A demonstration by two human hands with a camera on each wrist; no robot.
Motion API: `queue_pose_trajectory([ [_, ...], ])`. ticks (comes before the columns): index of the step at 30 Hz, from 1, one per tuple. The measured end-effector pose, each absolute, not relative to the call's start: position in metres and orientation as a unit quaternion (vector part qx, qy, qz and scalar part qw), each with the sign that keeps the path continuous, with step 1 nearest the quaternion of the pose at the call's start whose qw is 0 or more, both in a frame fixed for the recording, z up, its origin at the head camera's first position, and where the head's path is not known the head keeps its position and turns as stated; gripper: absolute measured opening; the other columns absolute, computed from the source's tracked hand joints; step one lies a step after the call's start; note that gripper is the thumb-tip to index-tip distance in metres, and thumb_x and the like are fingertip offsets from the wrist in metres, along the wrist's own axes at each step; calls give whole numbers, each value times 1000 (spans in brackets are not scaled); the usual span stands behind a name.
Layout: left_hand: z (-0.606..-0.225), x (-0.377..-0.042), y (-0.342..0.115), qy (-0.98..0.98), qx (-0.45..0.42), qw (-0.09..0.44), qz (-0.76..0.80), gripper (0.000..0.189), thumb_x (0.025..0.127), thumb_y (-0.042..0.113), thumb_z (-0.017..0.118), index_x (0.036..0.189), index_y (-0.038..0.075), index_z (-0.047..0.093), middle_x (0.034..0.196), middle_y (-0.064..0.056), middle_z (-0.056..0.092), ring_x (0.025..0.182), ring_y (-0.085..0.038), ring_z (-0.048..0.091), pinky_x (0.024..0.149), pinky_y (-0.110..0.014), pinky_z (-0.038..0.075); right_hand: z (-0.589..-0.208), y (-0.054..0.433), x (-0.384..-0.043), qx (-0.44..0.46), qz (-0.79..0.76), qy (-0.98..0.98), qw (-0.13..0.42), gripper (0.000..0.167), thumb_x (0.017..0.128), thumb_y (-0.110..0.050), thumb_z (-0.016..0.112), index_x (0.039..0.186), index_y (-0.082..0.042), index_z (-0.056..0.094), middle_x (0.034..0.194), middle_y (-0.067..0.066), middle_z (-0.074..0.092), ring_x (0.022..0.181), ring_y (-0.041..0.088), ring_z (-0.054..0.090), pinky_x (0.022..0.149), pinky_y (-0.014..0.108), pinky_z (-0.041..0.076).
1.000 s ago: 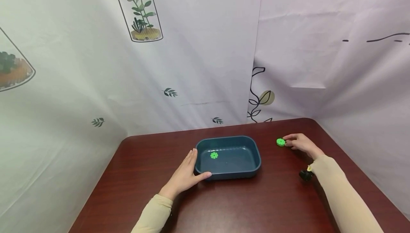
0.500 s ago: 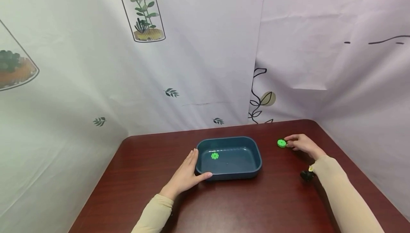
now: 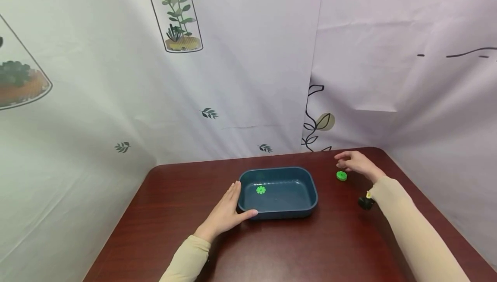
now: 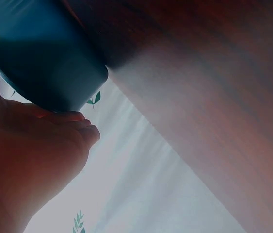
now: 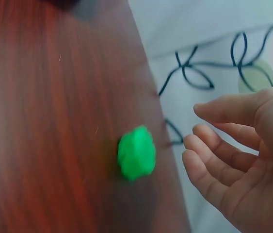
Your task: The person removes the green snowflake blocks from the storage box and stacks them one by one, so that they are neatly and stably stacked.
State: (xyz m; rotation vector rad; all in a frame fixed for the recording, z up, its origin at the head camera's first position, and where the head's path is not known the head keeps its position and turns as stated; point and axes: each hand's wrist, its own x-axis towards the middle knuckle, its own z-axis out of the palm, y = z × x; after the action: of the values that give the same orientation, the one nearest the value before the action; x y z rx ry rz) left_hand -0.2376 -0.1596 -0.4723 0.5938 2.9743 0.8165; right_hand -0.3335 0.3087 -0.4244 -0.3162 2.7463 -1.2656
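A dark blue rectangular tub [image 3: 277, 215] stands on the table, a small green notched disc [image 3: 261, 190] lying flat inside it toward the left. My left hand [image 3: 224, 214] rests against the tub's left end, fingers extended along the side and thumb at the near rim; the left wrist view shows the hand [image 4: 44, 141] against the tub wall [image 4: 44, 53]. To the right of the tub sits a thick green notched disc or small stack of discs [image 3: 341, 176]. Just above and behind it, my right hand [image 3: 355, 162] hovers with loosely bent fingers, holding nothing, apart from the green piece [image 5: 137, 153] in the right wrist view.
A reddish-brown wooden table [image 3: 287, 247] carries everything. Its back edge meets a pale patterned curtain [image 3: 248, 79], which also hangs along both sides. Under the right wrist is a small black device [image 3: 366, 202] strapped at the sleeve.
My right hand has drawn back from the green piece, moving up and away toward the back of the table. The green piece stays on the table. My left hand and the tub hold still.
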Motion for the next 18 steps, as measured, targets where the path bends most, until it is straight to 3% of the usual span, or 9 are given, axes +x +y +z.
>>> queue_pose_trajectory([
  [10, -471, -236, -161, 945, 194, 4, 265, 120, 80, 83, 56, 161, 4, 16, 167, -12, 16, 154, -27, 12, 120, -52, 22, -401, 250, -348, -167, -388, 905, 54, 42, 97, -12, 65, 132, 11, 57, 126, 31, 61, 108, 37, 64, 91, 52, 54],
  [18, -470, -233, -161, 946, 193, 5, 261, 120, 80, 83, 56, 161, 5, 14, 167, -12, 15, 154, -27, 11, 120, -51, 21, -388, 204, -350, -213, -374, 902, 43, 39, 95, -13, 68, 131, 3, 62, 122, 21, 66, 108, 34, 65, 92, 49, 53],
])
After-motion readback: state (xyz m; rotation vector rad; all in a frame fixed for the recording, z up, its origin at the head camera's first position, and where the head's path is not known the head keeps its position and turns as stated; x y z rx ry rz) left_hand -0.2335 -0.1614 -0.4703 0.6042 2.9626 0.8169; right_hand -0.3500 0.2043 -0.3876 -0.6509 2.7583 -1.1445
